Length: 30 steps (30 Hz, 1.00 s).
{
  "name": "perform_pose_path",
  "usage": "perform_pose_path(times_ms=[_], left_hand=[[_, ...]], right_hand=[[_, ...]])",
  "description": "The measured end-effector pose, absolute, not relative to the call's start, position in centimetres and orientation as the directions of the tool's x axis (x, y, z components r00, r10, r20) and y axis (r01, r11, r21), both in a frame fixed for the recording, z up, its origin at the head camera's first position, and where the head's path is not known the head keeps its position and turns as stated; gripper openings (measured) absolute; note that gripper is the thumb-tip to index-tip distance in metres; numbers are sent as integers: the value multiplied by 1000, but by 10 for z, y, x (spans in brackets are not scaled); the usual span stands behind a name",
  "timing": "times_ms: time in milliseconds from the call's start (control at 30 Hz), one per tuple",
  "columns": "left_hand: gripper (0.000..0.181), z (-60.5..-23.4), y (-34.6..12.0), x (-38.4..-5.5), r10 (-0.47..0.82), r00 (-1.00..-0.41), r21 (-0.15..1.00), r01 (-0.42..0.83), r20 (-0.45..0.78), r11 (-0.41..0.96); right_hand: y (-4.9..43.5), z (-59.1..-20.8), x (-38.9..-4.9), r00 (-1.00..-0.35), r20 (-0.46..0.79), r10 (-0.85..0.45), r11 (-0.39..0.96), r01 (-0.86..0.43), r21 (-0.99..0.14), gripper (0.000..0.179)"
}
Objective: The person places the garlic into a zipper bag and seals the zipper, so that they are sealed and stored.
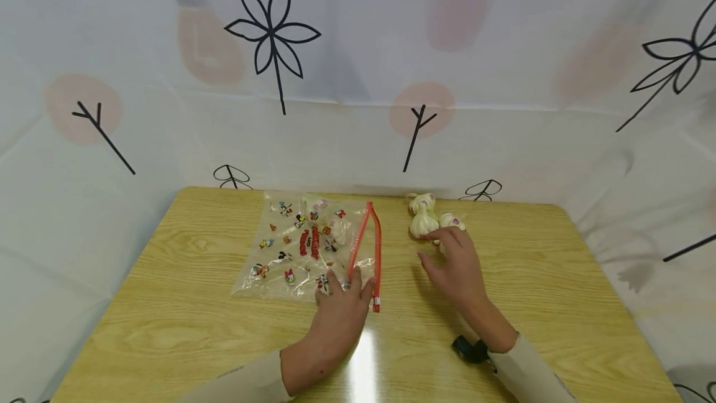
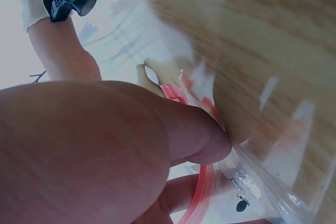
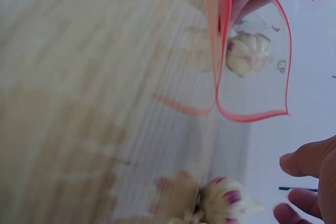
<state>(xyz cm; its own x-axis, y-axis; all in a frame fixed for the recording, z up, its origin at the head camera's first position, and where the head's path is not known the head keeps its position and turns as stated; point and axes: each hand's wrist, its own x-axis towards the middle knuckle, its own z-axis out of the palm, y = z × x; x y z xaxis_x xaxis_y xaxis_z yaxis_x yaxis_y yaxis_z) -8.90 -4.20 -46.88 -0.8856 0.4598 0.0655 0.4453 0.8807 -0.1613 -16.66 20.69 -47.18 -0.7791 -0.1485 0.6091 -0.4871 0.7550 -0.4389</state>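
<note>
A clear zip bag (image 1: pixel 302 266) printed with cartoon characters lies flat, its red-edged mouth (image 1: pixel 378 247) spread apart on the right. Garlic (image 3: pixel 249 54) shows inside it through the film. My left hand (image 1: pixel 342 316) rests on the bag's near right corner, fingers spread, close to the red zip slider (image 1: pixel 376 303). To the right of the bag, garlic bulbs (image 1: pixel 424 226) sit in a small group on the table. My right hand (image 1: pixel 460 269) is right at the nearest bulb (image 1: pixel 452 221), thumb and fingers apart, partly covering it. The right wrist view has a gap between fingertips and garlic (image 3: pixel 224 199).
The wood-grain table (image 1: pixel 184 334) ends at the back against a white cloth (image 1: pixel 347 148) with plant drawings, which also hangs at both sides. A black wrist camera (image 1: pixel 470 350) is on the right wrist. Light glares off the table's near middle.
</note>
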Motion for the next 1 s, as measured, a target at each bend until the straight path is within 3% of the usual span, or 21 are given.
perform_pose_path(times_ms=[533,800,1000], left_hand=[[46,-471,-42,-90,459,-885,-169,442,78,881],[48,-468,-42,-88,461,-884,-197,440,77,876],[47,-469,-42,-88,463,-883,-180,443,85,878]], right_hand=[[234,-453,-171,-826,563,19,821,-309,-481,43],[252,-450,-171,-952,298,68,837,-108,-537,66],[256,-453,-175,-988,143,65,842,-22,-539,68]])
